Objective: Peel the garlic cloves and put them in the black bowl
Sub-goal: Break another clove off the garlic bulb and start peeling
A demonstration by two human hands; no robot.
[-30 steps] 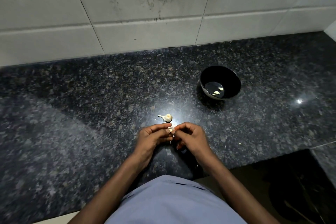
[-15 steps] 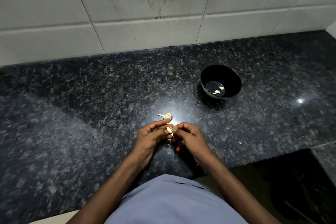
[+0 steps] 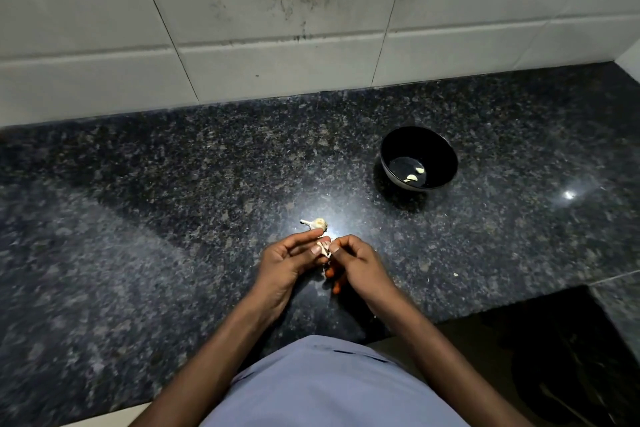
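The left hand (image 3: 289,258) and the right hand (image 3: 356,262) both pinch one garlic clove (image 3: 325,248) above the counter (image 3: 138,236); the peeling step seems in hand. Just beyond lies the garlic bulb (image 3: 317,223). Next, the skin must come off. Farther right, the black bowl (image 3: 420,146) holds two peeled cloves (image 3: 415,174); nothing blocks the way.

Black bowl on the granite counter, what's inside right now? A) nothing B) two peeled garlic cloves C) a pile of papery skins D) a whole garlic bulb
B: two pale peeled garlic cloves lie on the bottom of the round black bowl, while the partly stripped garlic bulb sits outside it on the dark speckled granite counter.
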